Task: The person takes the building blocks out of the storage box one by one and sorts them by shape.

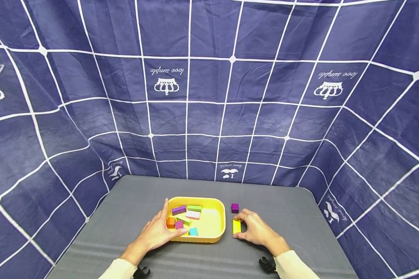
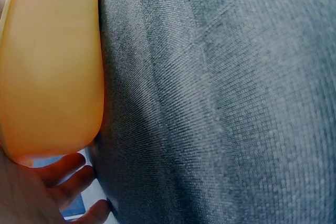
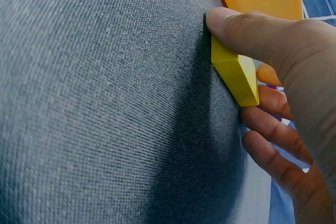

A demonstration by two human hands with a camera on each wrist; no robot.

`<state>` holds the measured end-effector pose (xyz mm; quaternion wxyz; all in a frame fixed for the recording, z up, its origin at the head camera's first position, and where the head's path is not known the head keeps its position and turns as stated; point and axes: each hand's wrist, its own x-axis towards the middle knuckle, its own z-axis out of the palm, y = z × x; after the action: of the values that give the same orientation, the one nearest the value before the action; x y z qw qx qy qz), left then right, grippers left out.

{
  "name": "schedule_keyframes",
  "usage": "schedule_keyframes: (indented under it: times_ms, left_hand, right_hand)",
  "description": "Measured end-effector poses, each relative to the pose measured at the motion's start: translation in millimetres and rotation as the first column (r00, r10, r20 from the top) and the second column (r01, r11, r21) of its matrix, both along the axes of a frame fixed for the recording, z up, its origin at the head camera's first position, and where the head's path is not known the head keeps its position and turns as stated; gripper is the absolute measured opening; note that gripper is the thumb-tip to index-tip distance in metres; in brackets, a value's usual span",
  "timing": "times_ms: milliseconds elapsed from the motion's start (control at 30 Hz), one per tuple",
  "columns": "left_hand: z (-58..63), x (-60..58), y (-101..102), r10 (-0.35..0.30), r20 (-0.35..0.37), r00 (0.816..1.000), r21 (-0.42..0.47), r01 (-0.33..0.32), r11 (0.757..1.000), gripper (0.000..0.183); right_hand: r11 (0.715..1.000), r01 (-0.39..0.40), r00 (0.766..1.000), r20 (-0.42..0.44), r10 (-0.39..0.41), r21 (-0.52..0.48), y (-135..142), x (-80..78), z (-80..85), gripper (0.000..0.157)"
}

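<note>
My right hand (image 1: 256, 229) pinches a yellow block (image 1: 236, 226) lengthwise, thumb on its near end and fingertips at its far end. In the right wrist view the yellow block (image 3: 236, 72) is low against the grey cloth. Just beyond it lies a purple cube (image 1: 235, 208). My left hand (image 1: 157, 231) rests at the left end of a yellow tray (image 1: 214, 237), its fingers fairly straight along the outside and the thumb over the near rim. Inside the tray are several blocks, among them an orange cube (image 1: 171, 223), a green block (image 1: 194, 208) and a blue block (image 1: 193, 231).
Grey cloth (image 1: 265, 201) covers the table. Dark blue curtains (image 1: 209, 120) with white grid lines hang behind it and along both sides. The tray's right end stands a short way left of the held block.
</note>
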<state>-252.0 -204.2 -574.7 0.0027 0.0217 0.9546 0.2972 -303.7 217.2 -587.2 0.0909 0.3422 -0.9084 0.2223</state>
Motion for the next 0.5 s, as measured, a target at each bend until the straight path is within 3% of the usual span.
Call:
schedule_keyframes:
  times_ms: [233, 500]
  left_hand:
    - [-1.2, -1.8, 0.0, 0.003, 0.001, 1.0, 0.013, -0.003, 1.0, 0.154]
    - [0.3, -0.2, -0.3, 0.001, 0.007, 1.0, -0.005, -0.001, 1.0, 0.154]
  right_hand:
    - [1.0, 0.0, 1.0, 0.0, 0.0, 0.009, -2.2, -0.5, 0.3, 0.054]
    - [0.999, -0.025, 0.997, -0.067, 0.024, -0.019, -3.3, 1.9, 0.7, 0.054]
